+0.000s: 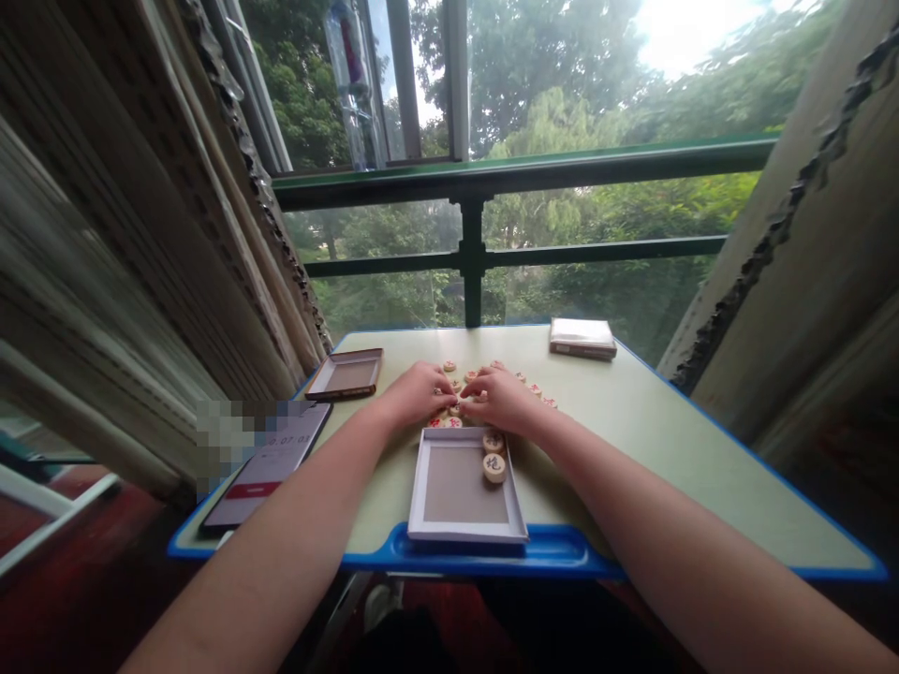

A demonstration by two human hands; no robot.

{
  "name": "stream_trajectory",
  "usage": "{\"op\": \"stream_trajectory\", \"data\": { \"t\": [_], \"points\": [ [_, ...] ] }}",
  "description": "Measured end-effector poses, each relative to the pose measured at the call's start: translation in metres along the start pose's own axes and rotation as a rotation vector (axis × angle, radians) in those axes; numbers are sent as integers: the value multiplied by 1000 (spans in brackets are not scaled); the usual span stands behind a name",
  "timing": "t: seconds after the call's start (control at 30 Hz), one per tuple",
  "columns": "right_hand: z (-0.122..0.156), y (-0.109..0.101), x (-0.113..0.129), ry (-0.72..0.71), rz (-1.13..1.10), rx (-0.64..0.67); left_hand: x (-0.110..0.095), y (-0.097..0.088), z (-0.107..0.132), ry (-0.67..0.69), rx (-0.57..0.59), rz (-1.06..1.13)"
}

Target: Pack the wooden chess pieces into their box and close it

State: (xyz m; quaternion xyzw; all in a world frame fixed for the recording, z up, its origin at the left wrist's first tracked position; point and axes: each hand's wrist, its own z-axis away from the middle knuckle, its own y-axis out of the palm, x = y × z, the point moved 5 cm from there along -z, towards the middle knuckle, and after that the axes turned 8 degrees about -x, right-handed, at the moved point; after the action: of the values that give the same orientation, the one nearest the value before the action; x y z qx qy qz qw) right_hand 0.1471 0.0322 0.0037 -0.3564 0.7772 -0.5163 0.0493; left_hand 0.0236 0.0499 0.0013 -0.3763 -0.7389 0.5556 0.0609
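Both hands rest on a cluster of round wooden chess pieces in the middle of a pale green table. My left hand lies over the pile's left side with its fingers curled onto pieces. My right hand covers the right side, fingers bent and meeting the left hand's fingertips. What each hand grips, if anything, is hidden. A shallow white box tray sits just in front of the hands and holds two pieces at its far right corner.
A brown box lid lies at the table's left. A phone with a lit screen is at the near left edge. A flat closed box sits at the far right. Window railing stands behind; curtains flank both sides.
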Motion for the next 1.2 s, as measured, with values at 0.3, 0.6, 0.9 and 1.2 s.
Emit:
{"op": "stream_trajectory", "data": {
  "t": [0.3,0.6,0.9,1.2],
  "points": [
    [2,0,-1,-50,-6,56,-4,1,1,-30,-9,63],
    [6,-12,-5,-29,-70,-117,-12,-16,2,-35,-59,254],
    [12,-25,-3,-3,-72,-179,-9,-20,7,-175,20,370],
    [17,-36,-3,41,-131,-248,-12,-19,7,-185,-44,481]
  ]
}}
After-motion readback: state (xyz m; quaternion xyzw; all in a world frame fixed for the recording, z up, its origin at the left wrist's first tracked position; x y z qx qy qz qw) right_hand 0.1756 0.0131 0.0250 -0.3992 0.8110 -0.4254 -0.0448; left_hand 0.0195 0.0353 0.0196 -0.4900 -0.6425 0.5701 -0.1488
